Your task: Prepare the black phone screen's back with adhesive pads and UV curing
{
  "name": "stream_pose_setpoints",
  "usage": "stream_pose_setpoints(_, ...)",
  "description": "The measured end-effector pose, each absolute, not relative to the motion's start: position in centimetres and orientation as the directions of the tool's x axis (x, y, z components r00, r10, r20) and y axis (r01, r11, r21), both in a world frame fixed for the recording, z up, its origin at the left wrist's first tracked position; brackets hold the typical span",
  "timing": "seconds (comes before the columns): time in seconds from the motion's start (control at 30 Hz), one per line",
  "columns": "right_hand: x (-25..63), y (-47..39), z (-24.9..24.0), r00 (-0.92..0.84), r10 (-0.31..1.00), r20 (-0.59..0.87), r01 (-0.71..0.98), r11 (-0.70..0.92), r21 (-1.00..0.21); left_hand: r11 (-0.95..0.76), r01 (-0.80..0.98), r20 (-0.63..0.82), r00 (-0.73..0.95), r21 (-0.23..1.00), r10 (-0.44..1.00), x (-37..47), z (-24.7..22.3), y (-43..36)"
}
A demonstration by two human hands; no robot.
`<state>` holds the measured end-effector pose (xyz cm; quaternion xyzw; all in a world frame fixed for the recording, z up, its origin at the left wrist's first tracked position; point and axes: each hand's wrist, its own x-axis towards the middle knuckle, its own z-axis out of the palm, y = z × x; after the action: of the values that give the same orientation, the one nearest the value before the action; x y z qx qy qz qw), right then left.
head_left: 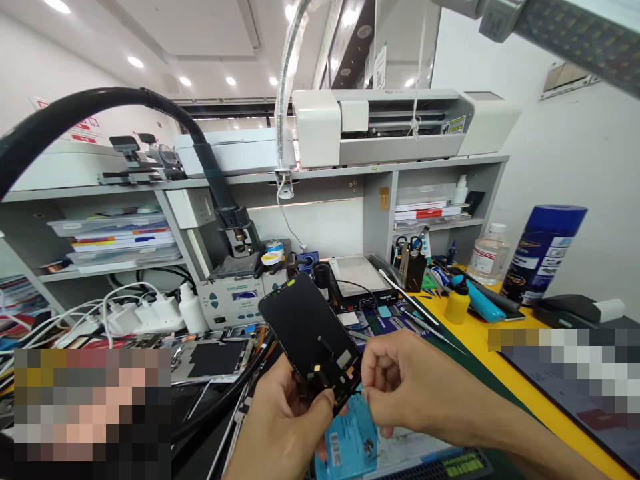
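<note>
A black phone screen [306,320] is tilted up in front of me, its back side with flex cables and small metal patches facing the camera. My left hand [290,420] is closed around its lower end, thumb on the edge near the cables. At the screen's lower right, my right hand [400,383] is closed in a pinch, its fingertips beside the edge. A small dark bit shows by the fingertips, but I cannot make out what it is. Below both hands lies a light blue packet [353,437] with a barcode label.
A rework station [233,300] and a hot plate [363,277] stand behind the screen. Right are a yellow bottle [457,303], a blue spray can [543,257] and a clear bottle [489,257]. Phone parts [215,360] and a black hose [225,393] lie left. Two areas are pixelated.
</note>
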<state>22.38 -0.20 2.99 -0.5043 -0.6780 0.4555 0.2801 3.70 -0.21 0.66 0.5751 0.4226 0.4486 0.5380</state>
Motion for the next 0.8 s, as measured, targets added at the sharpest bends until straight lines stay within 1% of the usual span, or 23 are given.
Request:
stream_pose_setpoints(0.33,22.46,-0.10,3.42,-0.344,0.936,-0.072,0.454,0.098,-0.885,-0.060,-0.010,0.061,0.249,0.998,0.967,3.66,1.05,-0.22)
stream_pose_setpoints(0.47,22.57,-0.09,3.62,-0.353,0.934,-0.048,0.468,0.132,-0.874,-0.050,-0.017,0.052,0.265,0.999,0.963,3.42,0.93,0.05)
stream_pose_setpoints(0.8,22.49,-0.30,3.45,-0.393,0.920,-0.002,0.469,0.199,-0.860,-0.023,-0.109,0.051,0.265,0.994,0.963,3.37,1.31,0.18)
